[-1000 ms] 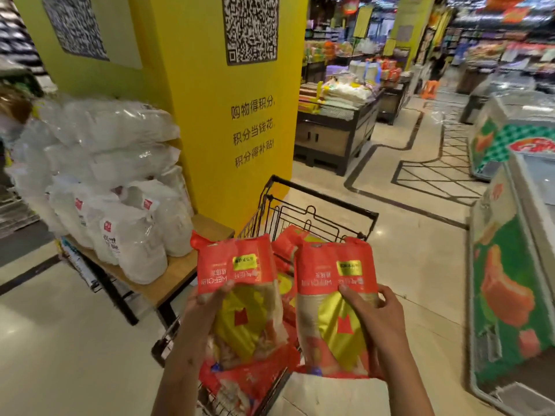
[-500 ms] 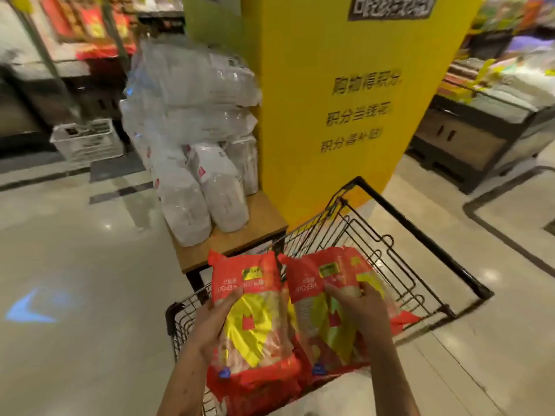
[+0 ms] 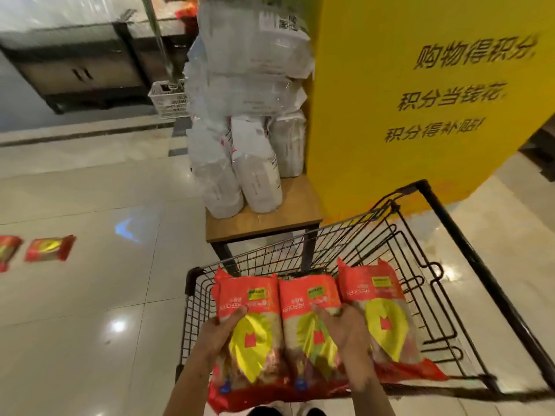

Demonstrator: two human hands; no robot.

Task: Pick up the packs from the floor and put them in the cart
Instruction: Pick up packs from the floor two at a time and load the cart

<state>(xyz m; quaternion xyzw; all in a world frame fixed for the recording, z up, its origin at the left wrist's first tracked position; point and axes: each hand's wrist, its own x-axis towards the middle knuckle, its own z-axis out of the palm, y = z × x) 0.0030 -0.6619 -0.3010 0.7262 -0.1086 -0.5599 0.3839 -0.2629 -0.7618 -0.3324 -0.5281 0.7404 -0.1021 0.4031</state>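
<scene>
A black wire cart stands in front of me. Inside it lie red and yellow packs side by side. My left hand grips the left pack at its left edge. My right hand rests over the middle pack, fingers curled on it. A third pack lies to the right in the cart, untouched. Two more red packs lie on the floor at the far left, one whole in view and one cut by the frame edge.
A low wooden table stacked with white bags stands just beyond the cart, against a yellow pillar. A white plastic basket and dark counters sit at the back left. Glossy tiled floor spreads to the left.
The two packs have come down from in front of me into the cart. My view has tipped down and swung left, bringing the packs on the floor into sight.
</scene>
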